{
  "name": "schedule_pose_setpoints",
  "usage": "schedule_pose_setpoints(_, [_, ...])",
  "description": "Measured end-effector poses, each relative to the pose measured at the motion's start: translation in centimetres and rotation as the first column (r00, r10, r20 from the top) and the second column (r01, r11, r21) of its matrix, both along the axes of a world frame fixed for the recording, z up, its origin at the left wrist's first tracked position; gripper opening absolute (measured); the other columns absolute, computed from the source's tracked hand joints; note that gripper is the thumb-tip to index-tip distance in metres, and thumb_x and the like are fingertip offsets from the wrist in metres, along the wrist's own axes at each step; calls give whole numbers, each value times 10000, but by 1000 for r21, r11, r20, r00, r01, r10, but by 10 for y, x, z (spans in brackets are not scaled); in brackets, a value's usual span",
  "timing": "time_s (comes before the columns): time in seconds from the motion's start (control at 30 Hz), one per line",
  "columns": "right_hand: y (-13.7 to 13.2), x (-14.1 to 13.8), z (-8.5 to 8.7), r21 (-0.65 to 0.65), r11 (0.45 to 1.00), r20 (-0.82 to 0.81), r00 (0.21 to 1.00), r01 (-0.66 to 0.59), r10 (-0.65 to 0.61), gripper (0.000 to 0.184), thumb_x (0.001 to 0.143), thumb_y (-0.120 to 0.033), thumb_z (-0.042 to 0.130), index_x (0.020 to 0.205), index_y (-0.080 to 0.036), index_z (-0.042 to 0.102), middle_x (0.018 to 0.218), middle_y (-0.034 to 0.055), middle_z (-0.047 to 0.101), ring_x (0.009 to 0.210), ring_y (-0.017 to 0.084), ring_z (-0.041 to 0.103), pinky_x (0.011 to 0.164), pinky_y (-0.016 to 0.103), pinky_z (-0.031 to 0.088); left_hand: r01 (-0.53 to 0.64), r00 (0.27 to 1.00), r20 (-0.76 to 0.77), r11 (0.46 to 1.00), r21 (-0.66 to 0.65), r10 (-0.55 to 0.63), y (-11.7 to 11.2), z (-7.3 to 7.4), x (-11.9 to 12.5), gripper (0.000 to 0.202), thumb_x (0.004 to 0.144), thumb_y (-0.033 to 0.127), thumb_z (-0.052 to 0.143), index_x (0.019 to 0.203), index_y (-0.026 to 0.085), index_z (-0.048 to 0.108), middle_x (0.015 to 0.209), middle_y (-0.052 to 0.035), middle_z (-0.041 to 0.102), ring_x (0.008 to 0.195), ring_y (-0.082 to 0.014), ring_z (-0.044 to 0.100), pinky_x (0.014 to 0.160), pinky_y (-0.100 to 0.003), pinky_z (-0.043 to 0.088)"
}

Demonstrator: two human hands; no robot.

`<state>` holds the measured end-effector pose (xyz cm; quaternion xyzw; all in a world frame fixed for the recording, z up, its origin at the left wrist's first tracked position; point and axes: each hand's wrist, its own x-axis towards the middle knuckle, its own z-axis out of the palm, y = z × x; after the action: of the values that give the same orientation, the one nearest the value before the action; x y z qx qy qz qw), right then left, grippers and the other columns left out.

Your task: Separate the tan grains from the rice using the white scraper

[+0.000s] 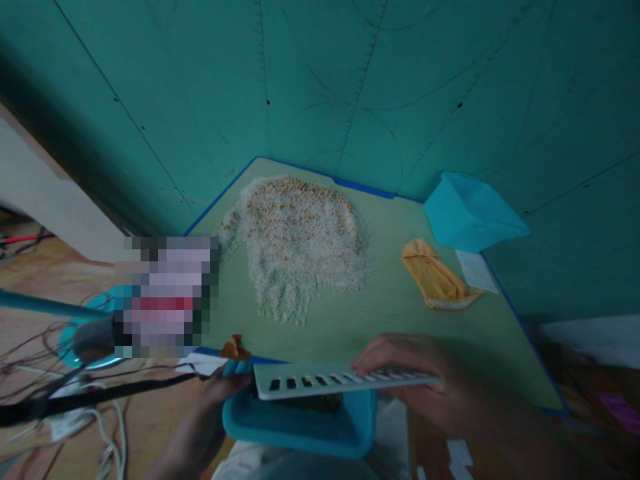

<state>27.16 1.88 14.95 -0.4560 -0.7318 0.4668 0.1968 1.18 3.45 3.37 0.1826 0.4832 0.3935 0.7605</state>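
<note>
A yellow cloth (pixel 443 277) lies beside white paper (pixel 479 272), and cables (pixel 121 423) cross the floor (pixel 146 407).

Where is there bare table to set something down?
Bare table runs between the pile and the yellow item, and from that item down to the right hand. It is crowded around the blue container, with paper close by, and at the near edge: tub, slotted panel, left hand.

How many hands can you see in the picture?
2. The left hand is at the left end of the blue bin, and the right hand is on the pale slotted piece over it. No other hands show.
</note>
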Motion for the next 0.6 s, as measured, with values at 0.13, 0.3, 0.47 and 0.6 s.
schedule_pose_setpoints(0.13, [8,2,-3,-7,999,-11,999,51,-51,141,835,-229,501,926,-199,605,894,13,635,846,127,574,736,230,435,14,1000,1,1000,-19,-14,-2,-9,-5,80,546,260,676,611,234,716,622,10,729,654,-247,661,525,-270,510])
schedule_pose_setpoints(0.3, [24,8,-14,-31,984,101,980,178,-174,160,800,-314,538,890,-211,621,755,-2,641,654,137,583,548,227,453,-8,1000,-17,997,-79,7,-3,-7,-4,163,583,212,634,716,239,724,542,21,715,626,-251,669,508,-282,521])
schedule_pose_setpoints(0.47, [21,9,-23,119,973,186,958,197,-217,239,786,-368,541,967,-235,620,801,35,665,671,180,605,532,277,470,-56,998,26,995,-84,58,-4,-6,-4,253,551,224,669,795,264,722,683,17,750,859,-303,643,621,-316,532])
schedule_pose_setpoints(0.6, [8,-6,-9,303,952,234,966,37,-112,176,817,-291,489,928,-236,614,847,34,660,748,170,599,632,280,466,-30,999,39,997,-76,33,-5,-16,-8,204,611,237,653,802,273,717,741,30,754,760,-262,669,531,-281,527])
